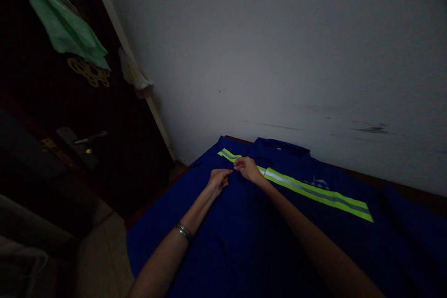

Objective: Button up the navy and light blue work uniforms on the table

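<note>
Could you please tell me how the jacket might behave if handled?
The jacket would probably flop, its cloth lying spread out flat. It seems unlikely to roll, being broad. The yellow strip may feel slightly stiffer, lying so straight.

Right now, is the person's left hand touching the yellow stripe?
Apart. The head view shows a strip of the blue shirt between the left hand and the stripe, which runs beyond the fingertips.

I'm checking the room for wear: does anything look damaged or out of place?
Dark scuff marks streak the pale grey wall at right, above the blue fabric garment; they stand out against an otherwise mostly plain surface.
</note>
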Tool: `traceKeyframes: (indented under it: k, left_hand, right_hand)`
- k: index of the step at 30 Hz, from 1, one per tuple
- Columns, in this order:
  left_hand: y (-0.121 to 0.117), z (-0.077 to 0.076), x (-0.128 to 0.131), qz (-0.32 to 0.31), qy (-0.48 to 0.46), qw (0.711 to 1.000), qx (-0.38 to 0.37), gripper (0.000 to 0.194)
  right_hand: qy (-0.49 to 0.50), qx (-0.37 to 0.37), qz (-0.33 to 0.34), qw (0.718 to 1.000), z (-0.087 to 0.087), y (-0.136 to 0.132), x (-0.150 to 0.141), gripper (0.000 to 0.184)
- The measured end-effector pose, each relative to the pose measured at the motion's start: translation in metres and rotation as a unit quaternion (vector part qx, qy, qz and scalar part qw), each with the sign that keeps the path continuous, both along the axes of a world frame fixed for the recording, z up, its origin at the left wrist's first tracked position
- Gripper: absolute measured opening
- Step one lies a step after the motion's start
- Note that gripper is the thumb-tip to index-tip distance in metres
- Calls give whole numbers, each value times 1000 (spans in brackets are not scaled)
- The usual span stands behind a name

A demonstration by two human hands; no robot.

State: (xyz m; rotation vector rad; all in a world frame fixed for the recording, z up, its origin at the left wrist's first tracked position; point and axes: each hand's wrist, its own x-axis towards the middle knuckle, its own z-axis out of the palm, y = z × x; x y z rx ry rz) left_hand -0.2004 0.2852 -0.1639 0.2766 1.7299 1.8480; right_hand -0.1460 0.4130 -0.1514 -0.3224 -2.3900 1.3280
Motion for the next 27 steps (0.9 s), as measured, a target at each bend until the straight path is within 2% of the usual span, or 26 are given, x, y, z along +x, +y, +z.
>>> traceKeyframes:
  k: [10, 14, 21, 27]
  left_hand:
    - [-1, -1, -1, -10, 8, 1000, 12, 15]
    - [-1, 0, 1, -17, 18, 1000, 14, 12]
    - [1, -2, 2, -9, 65, 997, -27, 12]
    - [0, -3, 5, -6, 87, 995, -41, 19]
  right_hand:
    - [12, -41, 31, 999, -3, 4, -1, 6]
    - [8, -26, 33, 999, -4, 4, 0, 5]
    - [28, 40, -8, 999, -8, 7, 0, 10]
    - [50, 11, -68, 996, 0, 27, 2, 7]
